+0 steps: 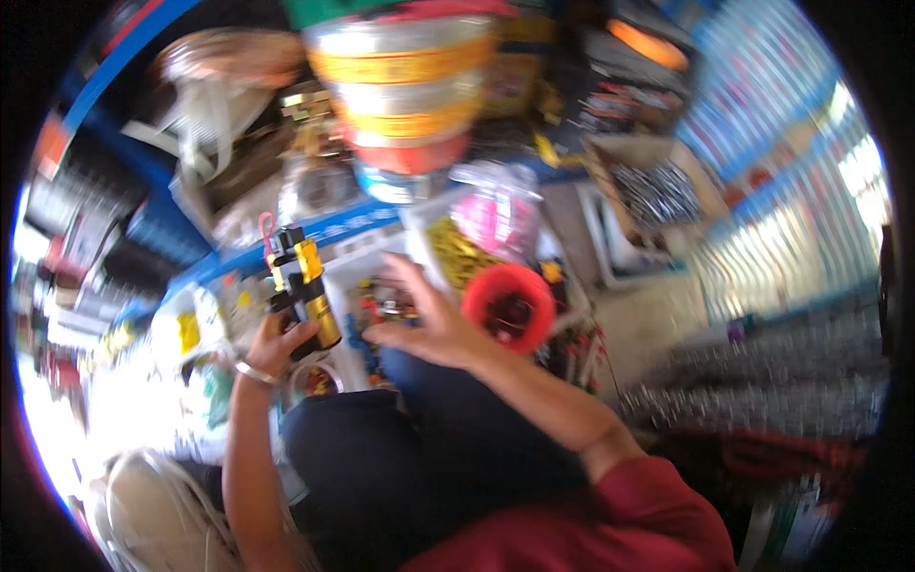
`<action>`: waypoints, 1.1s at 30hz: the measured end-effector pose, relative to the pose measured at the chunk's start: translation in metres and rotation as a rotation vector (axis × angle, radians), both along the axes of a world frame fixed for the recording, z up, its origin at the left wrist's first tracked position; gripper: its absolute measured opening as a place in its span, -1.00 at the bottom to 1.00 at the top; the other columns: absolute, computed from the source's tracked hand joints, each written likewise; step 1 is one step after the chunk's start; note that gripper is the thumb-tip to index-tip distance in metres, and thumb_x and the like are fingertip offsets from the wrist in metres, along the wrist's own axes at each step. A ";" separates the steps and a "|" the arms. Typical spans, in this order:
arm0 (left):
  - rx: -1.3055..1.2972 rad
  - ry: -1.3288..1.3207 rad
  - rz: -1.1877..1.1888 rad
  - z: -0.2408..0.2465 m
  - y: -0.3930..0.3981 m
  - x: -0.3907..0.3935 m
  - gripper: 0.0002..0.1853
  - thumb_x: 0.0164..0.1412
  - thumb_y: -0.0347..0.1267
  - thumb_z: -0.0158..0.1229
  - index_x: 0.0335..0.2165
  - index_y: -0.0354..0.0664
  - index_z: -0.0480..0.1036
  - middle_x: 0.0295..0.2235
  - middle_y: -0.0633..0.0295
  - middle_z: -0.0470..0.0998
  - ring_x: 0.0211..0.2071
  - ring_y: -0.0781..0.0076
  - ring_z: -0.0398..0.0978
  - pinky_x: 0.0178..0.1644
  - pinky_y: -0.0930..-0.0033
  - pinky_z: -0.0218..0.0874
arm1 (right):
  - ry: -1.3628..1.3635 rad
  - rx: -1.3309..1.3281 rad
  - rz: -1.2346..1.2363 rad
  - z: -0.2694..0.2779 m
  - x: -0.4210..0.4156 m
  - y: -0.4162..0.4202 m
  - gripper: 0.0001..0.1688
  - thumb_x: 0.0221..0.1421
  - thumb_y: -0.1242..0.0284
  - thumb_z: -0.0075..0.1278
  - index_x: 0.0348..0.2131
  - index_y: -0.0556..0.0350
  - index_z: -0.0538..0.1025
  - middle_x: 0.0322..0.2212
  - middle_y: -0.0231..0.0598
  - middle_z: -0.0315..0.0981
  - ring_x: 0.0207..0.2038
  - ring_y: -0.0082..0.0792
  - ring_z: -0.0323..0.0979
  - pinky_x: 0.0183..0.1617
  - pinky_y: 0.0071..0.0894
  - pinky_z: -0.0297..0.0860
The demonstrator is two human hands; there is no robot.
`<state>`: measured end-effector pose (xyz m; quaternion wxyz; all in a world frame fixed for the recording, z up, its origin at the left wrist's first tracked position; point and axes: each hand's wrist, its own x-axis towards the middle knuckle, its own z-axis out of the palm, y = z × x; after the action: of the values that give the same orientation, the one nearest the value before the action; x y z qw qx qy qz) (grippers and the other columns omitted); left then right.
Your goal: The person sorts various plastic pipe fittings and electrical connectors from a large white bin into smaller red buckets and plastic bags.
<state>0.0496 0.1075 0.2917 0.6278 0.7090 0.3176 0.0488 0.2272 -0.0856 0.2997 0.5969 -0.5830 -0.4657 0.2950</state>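
Observation:
My left hand (275,343), a bangle at its wrist, grips a black and yellow device (307,293) with a gold-coloured cylinder, held upright; blur hides its exact kind. A red looped wire (266,232) rises from its top left. My right hand (422,314) is bare, fingers apart, to the right of the device and not touching it. Below and beyond this hand lies a white bin (347,275) with mixed small parts. A red round container (507,275) with dark contents stands to the right of my right hand.
Yellow small parts (457,250) and a pink-filled plastic bag (497,214) lie beyond the red container. Further right is a cardboard box (704,179) of metal pieces. A stack of yellow-banded rolls (407,79) stands ahead behind a blue shelf edge (357,220). Pale tubing (157,500) lies at lower left.

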 end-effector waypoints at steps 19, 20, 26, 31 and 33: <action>-0.195 -0.456 0.225 -0.034 -0.024 0.004 -0.67 0.18 -0.34 -0.04 -0.13 -0.32 0.31 -0.28 0.17 0.45 -0.31 0.51 0.43 -0.21 0.51 0.28 | -0.090 -0.481 -1.011 -0.182 0.179 -0.243 -0.12 -0.32 0.16 0.25 -0.05 0.20 0.22 -0.21 -0.13 0.32 -0.16 -0.26 0.31 -0.09 -0.33 0.24; -0.193 -0.447 0.256 -0.034 -0.021 0.004 -0.68 0.18 -0.34 -0.04 -0.13 -0.31 0.31 -0.29 0.17 0.45 -0.32 0.51 0.43 -0.22 0.50 0.29 | -0.102 -0.532 -0.969 -0.190 0.187 -0.235 -0.07 -0.33 0.13 0.24 -0.04 0.21 0.21 -0.18 -0.08 0.30 -0.14 -0.22 0.30 -0.07 -0.30 0.23; -0.188 -0.389 0.314 -0.049 -0.024 0.012 -0.68 0.18 -0.33 -0.03 -0.14 -0.31 0.32 -0.31 0.17 0.47 -0.36 0.55 0.43 -0.24 0.52 0.30 | -0.393 -0.739 -0.736 -0.233 0.208 -0.211 -0.17 -0.22 0.24 0.14 0.02 0.12 0.18 -0.05 0.04 0.20 -0.01 -0.02 0.19 0.06 -0.21 0.14; -0.143 -0.339 0.318 -0.051 -0.020 0.006 -0.69 0.17 -0.34 -0.02 -0.15 -0.32 0.33 -0.33 0.17 0.47 -0.36 0.54 0.43 -0.26 0.53 0.29 | -0.692 -0.850 -0.595 -0.222 0.170 -0.174 -0.32 -0.25 0.45 0.13 -0.05 0.05 0.27 -0.13 -0.09 0.30 -0.09 -0.07 0.27 -0.02 -0.22 0.21; -0.108 -0.304 0.253 -0.054 -0.028 0.021 -0.70 0.16 -0.35 -0.01 -0.17 -0.33 0.34 -0.33 0.16 0.47 -0.36 0.54 0.43 -0.26 0.53 0.28 | -0.725 -0.796 -0.611 -0.224 0.172 -0.169 -0.37 -0.23 0.43 0.11 -0.08 0.05 0.30 -0.17 -0.08 0.32 -0.12 -0.05 0.28 -0.06 -0.21 0.23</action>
<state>0.0705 0.0794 0.2375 0.6943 0.6134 0.3078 0.2168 0.3992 -0.2548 0.0757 0.1951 -0.9310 -0.3052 0.0451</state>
